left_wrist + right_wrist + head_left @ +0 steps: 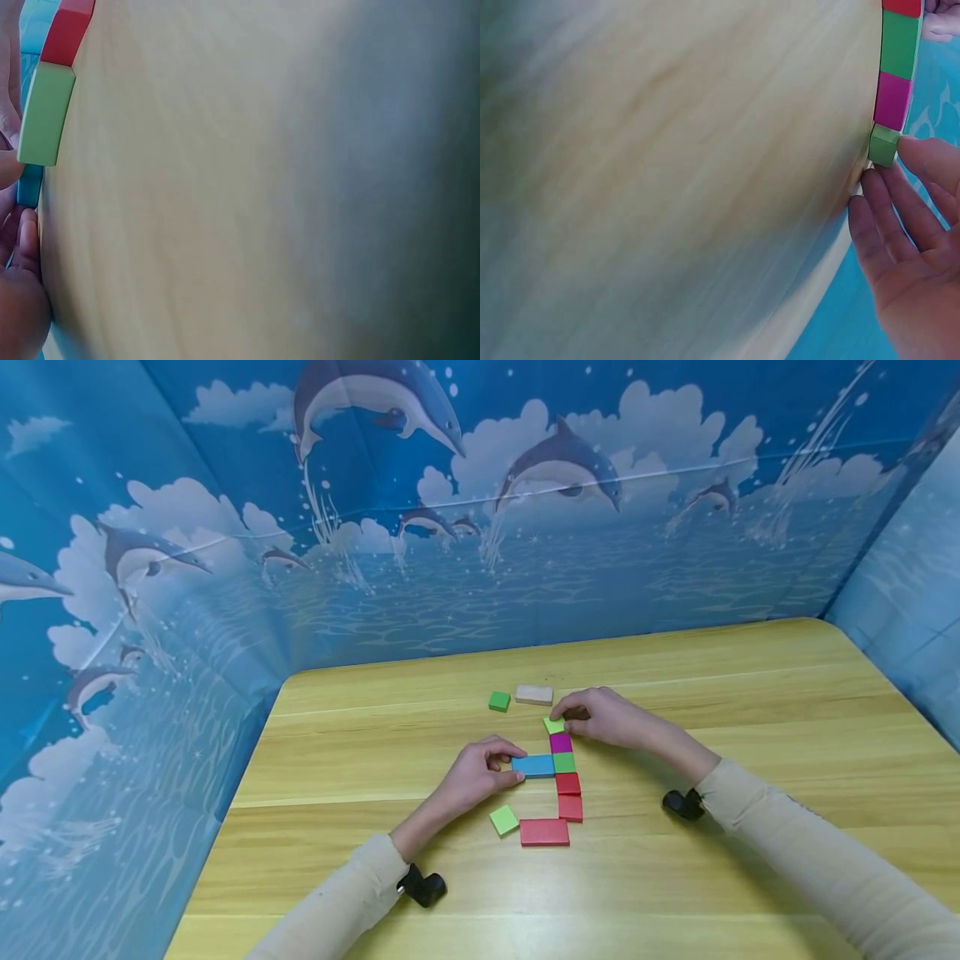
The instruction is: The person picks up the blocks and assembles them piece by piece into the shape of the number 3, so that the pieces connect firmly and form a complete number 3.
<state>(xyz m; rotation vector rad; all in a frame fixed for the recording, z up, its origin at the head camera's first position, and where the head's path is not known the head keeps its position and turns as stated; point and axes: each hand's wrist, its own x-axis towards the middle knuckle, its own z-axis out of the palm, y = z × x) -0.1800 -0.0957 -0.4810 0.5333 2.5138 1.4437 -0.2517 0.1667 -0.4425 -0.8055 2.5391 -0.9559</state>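
My left hand (475,772) pinches the left end of a flat blue block (534,767) between thumb and fingers. The blue block's other end meets a green block (563,763) in a column of blocks. At the column's far end, my right hand (603,717) holds a small light green block (553,725) with thumb and fingertips. That block lies against a purple block (560,743), which also shows in the right wrist view (892,101). Nearer me, two red blocks (568,784) continue the column.
A wider red block (545,832) lies at the column's near end, with a loose light green block (504,821) turned at an angle beside it. Behind the left hand lie a green block (499,701) and a pale wood-coloured block (534,695). A dolphin-print curtain (465,577) hangs behind the table.
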